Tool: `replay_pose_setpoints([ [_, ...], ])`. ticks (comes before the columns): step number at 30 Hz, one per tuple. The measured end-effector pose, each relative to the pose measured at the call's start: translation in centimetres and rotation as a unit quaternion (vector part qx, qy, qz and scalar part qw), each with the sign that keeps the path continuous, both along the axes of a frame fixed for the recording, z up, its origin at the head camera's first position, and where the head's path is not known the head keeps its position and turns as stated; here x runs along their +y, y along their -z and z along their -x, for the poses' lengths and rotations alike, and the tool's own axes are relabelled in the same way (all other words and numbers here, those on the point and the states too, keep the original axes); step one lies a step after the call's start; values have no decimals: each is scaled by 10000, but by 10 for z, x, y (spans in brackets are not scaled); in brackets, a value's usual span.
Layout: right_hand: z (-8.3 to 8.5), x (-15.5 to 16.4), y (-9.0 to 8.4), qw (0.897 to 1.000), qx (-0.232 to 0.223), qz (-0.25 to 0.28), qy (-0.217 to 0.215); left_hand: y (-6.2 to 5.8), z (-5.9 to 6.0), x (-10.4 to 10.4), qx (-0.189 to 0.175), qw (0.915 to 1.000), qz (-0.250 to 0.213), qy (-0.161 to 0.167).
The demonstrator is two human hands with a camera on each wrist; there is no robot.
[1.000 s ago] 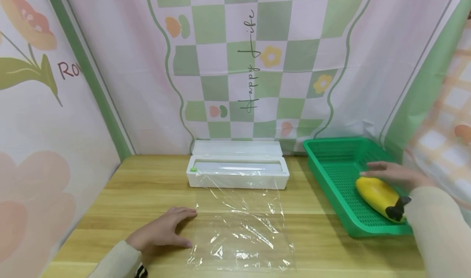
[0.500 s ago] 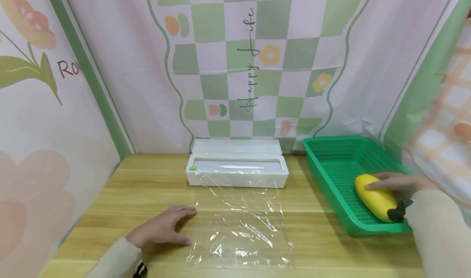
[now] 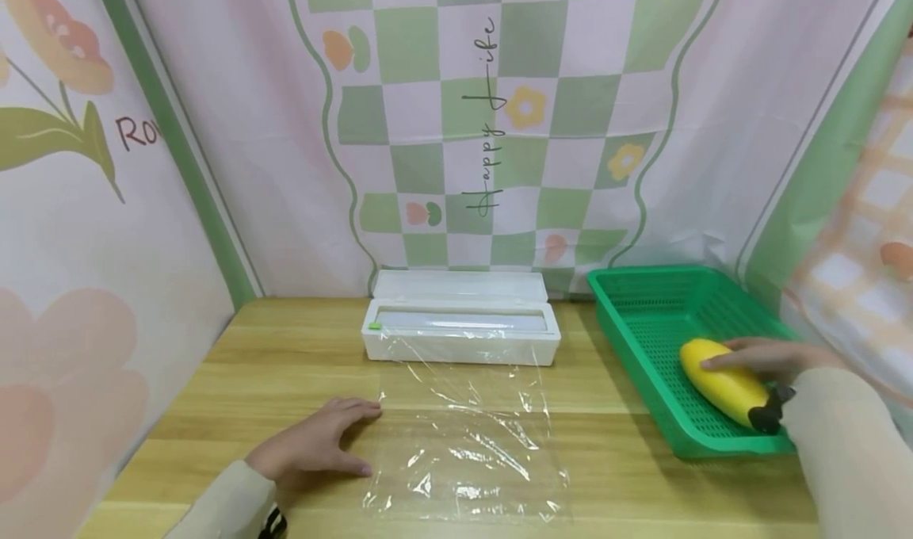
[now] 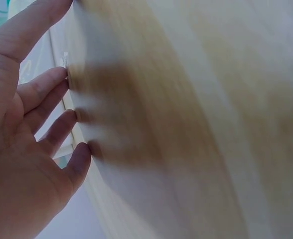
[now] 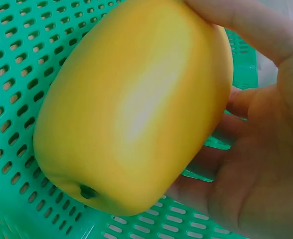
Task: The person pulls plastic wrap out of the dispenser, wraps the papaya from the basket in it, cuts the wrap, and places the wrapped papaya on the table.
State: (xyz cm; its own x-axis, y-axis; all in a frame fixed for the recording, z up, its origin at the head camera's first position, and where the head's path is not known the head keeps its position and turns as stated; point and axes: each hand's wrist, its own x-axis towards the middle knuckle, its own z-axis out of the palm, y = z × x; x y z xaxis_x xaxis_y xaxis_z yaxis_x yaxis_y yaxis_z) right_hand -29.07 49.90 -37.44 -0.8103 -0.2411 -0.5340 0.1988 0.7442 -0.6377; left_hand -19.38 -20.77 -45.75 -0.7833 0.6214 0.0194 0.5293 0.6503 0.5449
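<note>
In the head view my right hand [image 3: 777,357] grips a yellow oblong fruit [image 3: 723,384] inside the green basket [image 3: 640,372]. Up close in the right wrist view, the smooth fruit [image 5: 131,109] has a small dark spot at one end; my thumb lies over it and my fingers curl beneath its far side. My left hand [image 3: 317,440] rests on the table, fingers spread, its tips at the left edge of a sheet of clear cling film [image 3: 464,436]. In the left wrist view the fingertips [image 4: 79,157] touch the wood.
Behind the film stands a white cling film dispenser [image 3: 460,350] with its lid raised and a green slider [image 3: 375,326] at its left. The film runs from it toward me over the wooden table [image 3: 278,357]. Printed curtains [image 3: 471,150] enclose the back and sides.
My right hand has come down from above the fruit and taken hold of it. The fruit has shifted slightly left in the basket. My left hand and the film have stayed put.
</note>
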Motion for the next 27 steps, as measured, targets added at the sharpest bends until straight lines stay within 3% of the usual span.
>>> replay_pose_setpoints([
  [8,3,-6,-5,9997,78,200,114,0,0,0,7,10000,21,-5],
  [12,5,-10,-15,9996,250,-107,-7,0,0,0,-8,10000,27,-26],
  [15,6,-15,-22,9980,507,-346,-170,-1,0,0,-20,10000,30,-21],
  [22,7,-37,-38,9924,1151,-205,-380,-2,0,0,-32,10000,52,-15],
  [27,5,-50,-51,9822,1712,-524,-565,-1,0,0,0,10000,52,-9],
])
